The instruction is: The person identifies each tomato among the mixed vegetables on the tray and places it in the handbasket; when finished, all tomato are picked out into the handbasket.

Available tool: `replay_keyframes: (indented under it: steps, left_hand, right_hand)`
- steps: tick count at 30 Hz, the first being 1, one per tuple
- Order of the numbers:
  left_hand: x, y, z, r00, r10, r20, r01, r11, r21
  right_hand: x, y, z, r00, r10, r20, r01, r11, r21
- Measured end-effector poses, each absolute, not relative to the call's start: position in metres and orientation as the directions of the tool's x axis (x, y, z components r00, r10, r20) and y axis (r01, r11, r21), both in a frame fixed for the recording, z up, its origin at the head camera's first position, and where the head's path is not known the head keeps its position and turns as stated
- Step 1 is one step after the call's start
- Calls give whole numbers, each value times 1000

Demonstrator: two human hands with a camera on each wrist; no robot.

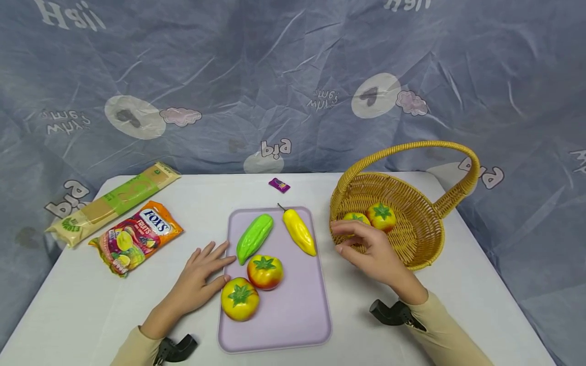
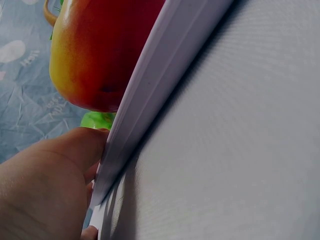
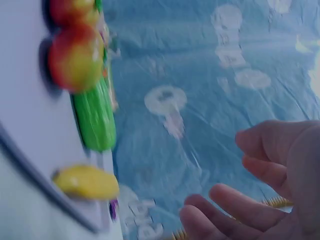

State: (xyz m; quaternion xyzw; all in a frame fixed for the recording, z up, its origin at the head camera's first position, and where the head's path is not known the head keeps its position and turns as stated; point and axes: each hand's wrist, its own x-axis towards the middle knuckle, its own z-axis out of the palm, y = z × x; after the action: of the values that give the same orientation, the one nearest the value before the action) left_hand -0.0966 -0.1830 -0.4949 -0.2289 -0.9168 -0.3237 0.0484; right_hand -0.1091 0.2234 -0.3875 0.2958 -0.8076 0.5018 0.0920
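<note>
My left hand (image 1: 201, 277) rests with spread fingers at the left edge of the lilac tray (image 1: 293, 325); its fingertips touch the rim. Close to that thumb lies a yellow-red tomato-like fruit (image 1: 240, 299) with a green leafy top, and a second such fruit (image 1: 265, 272) touches it. Behind them on the tray are a ribbed green vegetable (image 1: 255, 238) and a yellow pepper (image 1: 299, 232). My right hand (image 1: 373, 251), holding nothing, hovers by the left rim of the wicker basket (image 1: 432, 249), its fingers loosely bent. Inside the basket sit two more fruits (image 1: 381, 217), one partly hidden.
A Fox's Fruits candy bag (image 1: 137, 238) and a long beige-green packet (image 1: 116, 203) lie at the left. A small purple wrapped sweet (image 1: 279, 185) is near the back edge. The basket's tall handle (image 1: 412, 147) arches over it.
</note>
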Motion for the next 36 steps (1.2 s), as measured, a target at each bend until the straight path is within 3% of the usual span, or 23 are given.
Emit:
replay_keyframes:
  steps: [14, 24, 36]
  left_hand:
    - [-97, -182, -494, -889, 393, 233, 452, 679, 579]
    - [-96, -182, -491, -892, 388, 233, 448, 684, 575]
    - [-96, -183, -492, -890, 389, 237, 452, 689, 567]
  right_hand:
    - [-116, 153, -411, -729, -618, 295, -582, 332, -742]
    - [-123, 130, -421, -692, -665, 283, -607, 322, -727]
    - [-119, 121, -437, -692, -682, 235, -556, 297, -777]
